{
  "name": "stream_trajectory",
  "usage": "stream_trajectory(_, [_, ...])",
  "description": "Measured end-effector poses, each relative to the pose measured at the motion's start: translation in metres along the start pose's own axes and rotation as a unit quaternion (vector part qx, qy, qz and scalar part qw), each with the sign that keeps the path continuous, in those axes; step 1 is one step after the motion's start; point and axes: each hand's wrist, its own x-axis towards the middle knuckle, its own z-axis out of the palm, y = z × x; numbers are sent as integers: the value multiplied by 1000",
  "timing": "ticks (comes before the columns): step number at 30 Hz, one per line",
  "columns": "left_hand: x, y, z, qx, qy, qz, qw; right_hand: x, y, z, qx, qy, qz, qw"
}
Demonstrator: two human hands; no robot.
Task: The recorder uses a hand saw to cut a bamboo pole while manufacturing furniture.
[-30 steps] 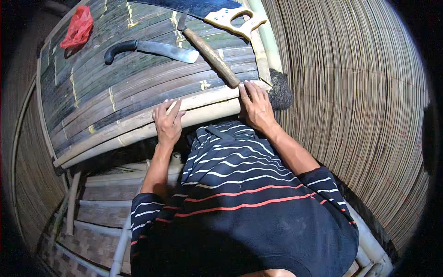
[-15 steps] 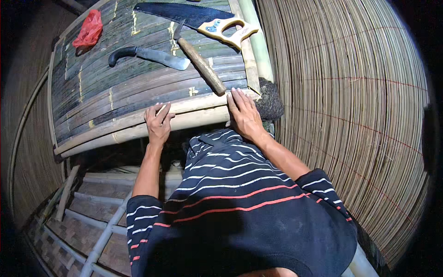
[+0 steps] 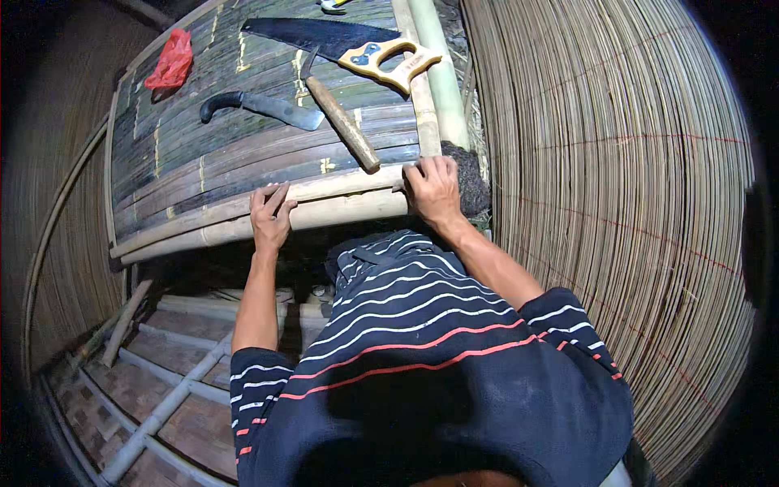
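The counter (image 3: pixel 182 165) is surfaced with dark bamboo slats (image 3: pixel 235 146) and bordered at the near side by a pale strip (image 3: pixel 341 186). On it are laid a crumpled red bag (image 3: pixel 171 62) at the left, a dark-handled knife (image 3: pixel 264 106) near the middle, a wooden-handled tool (image 3: pixel 342 119) slanted beside it, and a handsaw (image 3: pixel 333 38), its pale handle (image 3: pixel 426 61) extended across the right border strip (image 3: pixel 425 114).
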Motion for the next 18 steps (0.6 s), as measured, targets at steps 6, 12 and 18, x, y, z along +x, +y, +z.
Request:
stream_trajectory(6, [-1, 4, 4, 3, 30, 6, 1000, 0, -1, 4, -32, 9, 3, 999])
stream_trajectory(12, [1, -8, 4, 1, 18, 16, 1000, 6, 14, -21, 102, -33, 68, 992])
stream_trajectory(18, [4, -2, 2, 17, -2, 47, 999, 0, 25, -44, 57, -70, 121, 989])
